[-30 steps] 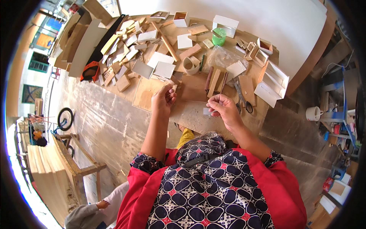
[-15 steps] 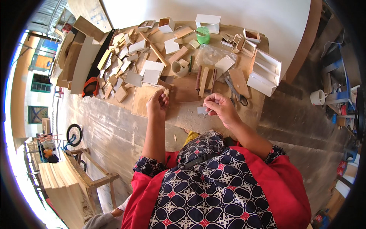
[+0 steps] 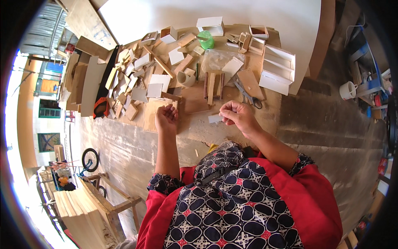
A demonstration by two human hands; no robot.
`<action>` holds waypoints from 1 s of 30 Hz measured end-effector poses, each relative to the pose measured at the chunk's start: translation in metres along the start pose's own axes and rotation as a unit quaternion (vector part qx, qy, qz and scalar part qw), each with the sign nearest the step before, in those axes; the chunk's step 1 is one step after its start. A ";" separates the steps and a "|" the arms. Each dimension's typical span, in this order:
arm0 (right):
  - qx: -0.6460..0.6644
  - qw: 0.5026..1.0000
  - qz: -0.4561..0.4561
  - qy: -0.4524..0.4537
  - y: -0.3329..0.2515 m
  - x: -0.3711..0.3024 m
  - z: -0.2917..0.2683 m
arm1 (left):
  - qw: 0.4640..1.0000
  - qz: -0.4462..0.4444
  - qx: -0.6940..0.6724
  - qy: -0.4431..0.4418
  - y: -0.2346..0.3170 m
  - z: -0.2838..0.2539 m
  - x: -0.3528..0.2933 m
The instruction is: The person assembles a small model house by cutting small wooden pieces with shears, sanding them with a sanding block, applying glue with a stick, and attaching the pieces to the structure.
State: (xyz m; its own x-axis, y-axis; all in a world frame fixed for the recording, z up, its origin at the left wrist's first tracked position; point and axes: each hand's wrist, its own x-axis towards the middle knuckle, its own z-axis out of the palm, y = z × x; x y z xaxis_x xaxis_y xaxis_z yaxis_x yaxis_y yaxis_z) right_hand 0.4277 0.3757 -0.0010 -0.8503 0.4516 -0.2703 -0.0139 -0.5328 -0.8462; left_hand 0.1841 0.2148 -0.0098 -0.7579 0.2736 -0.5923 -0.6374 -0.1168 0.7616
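— What have your hands got hold of?

— My right hand [image 3: 237,117] has its fingers curled in and pinched together at the tips. A small pale rectangular piece [image 3: 215,118] sits just at those fingertips, flat on the work surface [image 3: 199,128]; I cannot tell whether I am gripping its edge or only touching it. My left hand [image 3: 166,118] is loosely cupped, fingers bent, resting at the near edge of a flat plywood panel [image 3: 151,114]. Whether anything small lies inside that hand, I cannot tell.

— And just beyond the hands?

— Between and past them lies a brown board [image 3: 195,99], and on its far side a few wooden slats [image 3: 212,85] lie side by side. To the right of those is a tan wedge-shaped piece [image 3: 250,82], with scissors [image 3: 248,94] beside it.

— Farther out?

— A roll of tape [image 3: 185,79] near the slats, a clear plastic bag [image 3: 217,60] behind them, a green cup [image 3: 205,40], and small open wooden boxes [image 3: 257,38]. A white shelf-like box [image 3: 277,69] lies at the right. To the left sprawls a heap of wood offcuts [image 3: 128,79], and a white mug [image 3: 348,89] stands well off to the right on the floor.
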 end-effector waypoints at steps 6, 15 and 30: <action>0.000 1.000 0.006 0.012 0.001 -0.004 -0.006 | 1.000 0.012 0.000 0.013 -0.002 0.001 0.000; 0.007 1.000 0.002 0.010 0.001 -0.007 -0.012 | 0.999 0.036 0.022 -0.006 -0.005 0.000 0.004; 0.008 1.000 0.006 0.027 0.000 -0.008 -0.018 | 0.993 0.082 -0.072 -0.051 0.007 -0.005 -0.029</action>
State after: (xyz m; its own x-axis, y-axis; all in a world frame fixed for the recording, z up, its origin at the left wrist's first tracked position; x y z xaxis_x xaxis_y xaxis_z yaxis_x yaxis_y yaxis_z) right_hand 0.4441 0.3850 -0.0070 -0.8206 0.4828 -0.3057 -0.0119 -0.5493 -0.8355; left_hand 0.2014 0.2016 0.0113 -0.8393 0.3342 -0.4288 -0.5260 -0.3000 0.7958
